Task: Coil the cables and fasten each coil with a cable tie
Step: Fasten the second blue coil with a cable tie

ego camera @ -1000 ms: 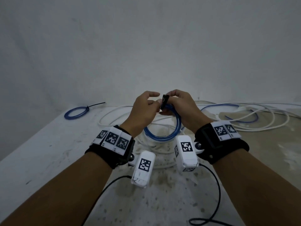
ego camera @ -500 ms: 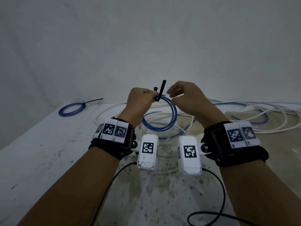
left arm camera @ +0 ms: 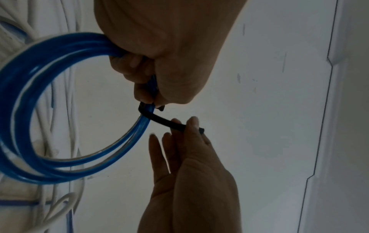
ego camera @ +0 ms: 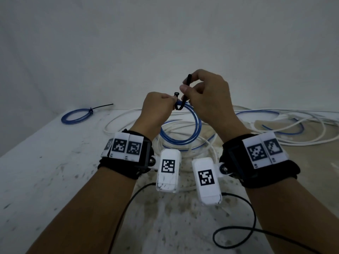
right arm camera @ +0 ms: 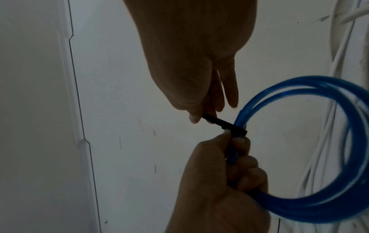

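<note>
- Left hand (ego camera: 156,109): fingers curled around blue cable coil (ego camera: 190,132), held above table (ego camera: 55,162).
- Right hand (ego camera: 207,99): thumb and forefinger pinching black cable tie (ego camera: 185,92) looped under coil.
- Tie head largely hidden behind left fingertips.
- Coil blurred in wrist views.

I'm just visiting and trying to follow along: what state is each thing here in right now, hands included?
left hand: grips the blue coil at the tie.
right hand: pinches the tie's free tail.
blue coil: wound up, held above the table.
black cable tie: looped under the coil, not yet closed.
second blue coil: on the table, already tied.
white cables: loose, uncoiled.
</note>
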### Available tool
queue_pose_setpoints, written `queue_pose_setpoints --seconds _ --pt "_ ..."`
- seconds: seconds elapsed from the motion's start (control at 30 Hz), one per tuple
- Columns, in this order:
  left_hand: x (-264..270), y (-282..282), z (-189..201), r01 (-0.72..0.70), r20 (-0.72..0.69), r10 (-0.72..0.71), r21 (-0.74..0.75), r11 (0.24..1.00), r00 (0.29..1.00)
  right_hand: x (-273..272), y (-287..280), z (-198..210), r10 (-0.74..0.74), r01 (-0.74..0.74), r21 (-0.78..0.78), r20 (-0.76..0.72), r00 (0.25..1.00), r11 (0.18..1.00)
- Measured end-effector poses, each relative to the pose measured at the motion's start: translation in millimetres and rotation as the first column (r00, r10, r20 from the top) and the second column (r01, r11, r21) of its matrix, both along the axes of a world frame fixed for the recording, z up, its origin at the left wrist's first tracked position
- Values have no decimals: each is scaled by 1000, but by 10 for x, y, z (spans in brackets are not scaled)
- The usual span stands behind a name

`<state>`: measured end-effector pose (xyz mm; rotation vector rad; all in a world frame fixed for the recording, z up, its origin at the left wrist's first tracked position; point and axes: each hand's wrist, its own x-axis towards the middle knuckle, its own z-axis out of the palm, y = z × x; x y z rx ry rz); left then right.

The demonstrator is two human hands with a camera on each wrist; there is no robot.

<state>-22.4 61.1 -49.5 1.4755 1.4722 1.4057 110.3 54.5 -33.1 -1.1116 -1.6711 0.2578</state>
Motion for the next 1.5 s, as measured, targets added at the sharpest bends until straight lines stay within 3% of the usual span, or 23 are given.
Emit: queue_pose_setpoints --seconds 0.23,0.5,0.67,0.97,1.2,1.4,1.5 --pt "-8 -14 16 -26 -50 25 -21 999 998 -38 10 -34 -100 136 -62 399 911 989" --pt "7 -13 13 -54 -81 51 -30 998 995 -1 -38 37 -159 209 -36 529 834 977" --pt "60 -38 -8 -37 -118 33 -26 999 992 18 -32 34 -196 257 -36 546 814 966" --pt "106 -59 -53 -37 -145 29 -52 998 989 64 70 17 -139 256 -139 555 820 957" --pt "119 -42 -94 -20 -281 25 19 1000 960 120 95 20 -189 296 -107 558 808 949" --pt "123 -59 -94 2 -239 -6 -15 1000 971 127 93 18 -184 282 -102 544 819 954" --pt "127 -66 -92 13 -289 -9 12 1000 957 114 82 13 -185 284 -106 538 823 953"
